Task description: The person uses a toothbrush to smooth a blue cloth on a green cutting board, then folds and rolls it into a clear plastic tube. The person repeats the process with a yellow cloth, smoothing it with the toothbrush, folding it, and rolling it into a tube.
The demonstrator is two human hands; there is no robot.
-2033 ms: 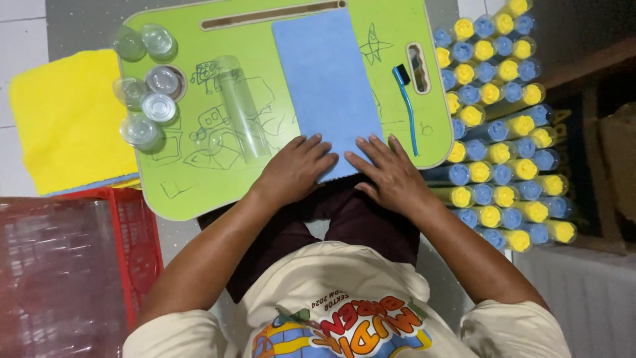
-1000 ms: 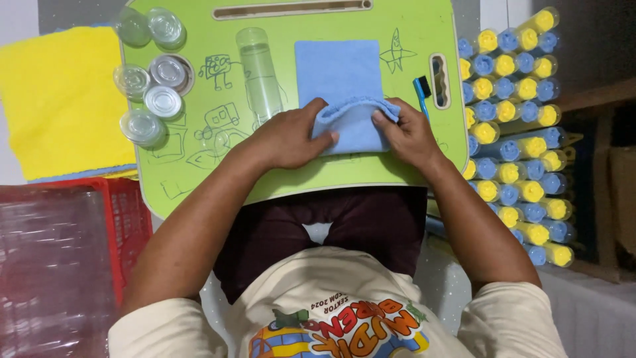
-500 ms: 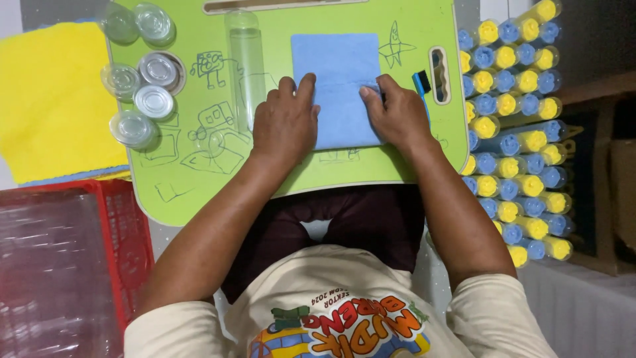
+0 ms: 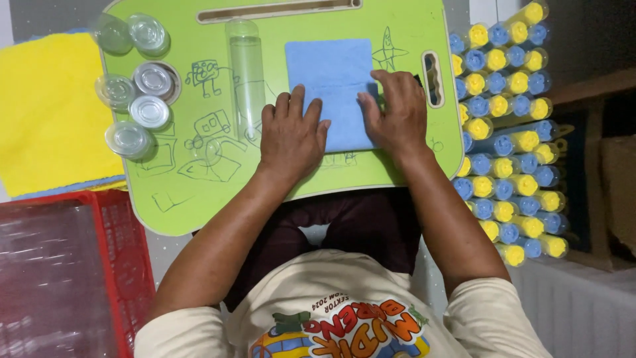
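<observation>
Lower left of frame: red plastic crate (image 4: 112, 265) w/ clear sheeting inside. Above it, yellow cloth stack (image 4: 46, 113) lies flat, a blue layer showing at its lower edge.

Green lap board (image 4: 199, 192) spans centre-top of frame; black cartoon line drawings on surface, long slot at far edge, small handle slot at right edge. Upper-left corner of board: group of small clear lidded cups (image 4: 136, 79), approx. six, some upright, some on their sides. Clear plastic tube (image 4: 247, 73) lies lengthwise on board, just left of blue cloth.

Left hand (image 4: 291, 136): palm down, fingers together and extended toward top of frame, fingertips on lower-left edge of blue cloth (image 4: 331, 76). Forearm runs diagonally from lower left. Nothing gripped; hand flat, pressing only.

Blue cloth: folded rectangle, flat on board, centre-top of frame, between both hands.

Right hand (image 4: 391, 113): palm down, fingers slightly spread, covers lower-right corner of cloth; thumb points inward toward left hand. No grasp; flat press. Forearm comes in from lower right.

Right of frame: stack of tubes w/ yellow and blue caps (image 4: 510, 132), cap ends facing up, in rows beside board.
</observation>
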